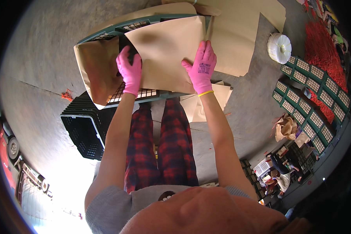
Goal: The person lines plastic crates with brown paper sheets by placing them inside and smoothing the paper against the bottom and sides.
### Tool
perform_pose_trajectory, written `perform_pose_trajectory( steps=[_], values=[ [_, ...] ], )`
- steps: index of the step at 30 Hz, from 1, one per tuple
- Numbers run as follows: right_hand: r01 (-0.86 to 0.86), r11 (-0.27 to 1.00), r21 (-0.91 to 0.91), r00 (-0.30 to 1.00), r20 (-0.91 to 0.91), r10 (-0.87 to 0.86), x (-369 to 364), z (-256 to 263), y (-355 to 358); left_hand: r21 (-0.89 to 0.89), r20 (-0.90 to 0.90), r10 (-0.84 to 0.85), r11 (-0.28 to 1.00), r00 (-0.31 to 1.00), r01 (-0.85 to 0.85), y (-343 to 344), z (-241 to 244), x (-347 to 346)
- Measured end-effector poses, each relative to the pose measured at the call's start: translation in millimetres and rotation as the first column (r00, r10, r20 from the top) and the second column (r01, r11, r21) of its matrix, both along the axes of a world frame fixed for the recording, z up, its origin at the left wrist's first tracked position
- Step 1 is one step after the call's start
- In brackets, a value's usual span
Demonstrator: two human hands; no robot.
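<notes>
A dark green plastic crate [163, 96] with gridded sides lies before me, and brown kraft paper [99, 70] covers its left end. A second brown paper sheet [166, 52] spans the middle and right of it. My left hand [129, 71], in a pink glove, is at that sheet's left edge with thumb and fingers apart over a dark gap. What lies in the gap is too dark to tell. My right hand [202, 67], also gloved in pink, rests on the sheet's right end with its thumb spread and its fingers near the edge.
Loose brown paper sheets [237, 38] lie to the right. Stacked black crates [83, 131] stand near my legs at lower left. Further right are a white strapping roll [279, 48], rows of green crates [307, 108], a red heap [324, 52] and a person [283, 178].
</notes>
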State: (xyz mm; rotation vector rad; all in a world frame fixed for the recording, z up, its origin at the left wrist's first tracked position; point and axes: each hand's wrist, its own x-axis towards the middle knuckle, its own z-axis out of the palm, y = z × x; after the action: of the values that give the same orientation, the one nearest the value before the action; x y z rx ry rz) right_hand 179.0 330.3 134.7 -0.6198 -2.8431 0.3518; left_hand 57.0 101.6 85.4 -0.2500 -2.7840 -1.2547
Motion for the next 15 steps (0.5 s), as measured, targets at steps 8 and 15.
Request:
perform_pose_trajectory(
  steps=[8, 15],
  values=[
    [-0.023, 0.999, -0.021, 0.991, 0.132, 0.026, -8, 7, -5, 0.383, 0.64, -0.351, 0.917, 0.684, 0.112, 146, -58, -20],
    [0.008, 0.993, -0.119, 0.997, 0.075, 0.001, -3, -1, 0, 0.222, 0.971, -0.216, 0.973, 0.106, -0.058, 92, -25, 27]
  ],
)
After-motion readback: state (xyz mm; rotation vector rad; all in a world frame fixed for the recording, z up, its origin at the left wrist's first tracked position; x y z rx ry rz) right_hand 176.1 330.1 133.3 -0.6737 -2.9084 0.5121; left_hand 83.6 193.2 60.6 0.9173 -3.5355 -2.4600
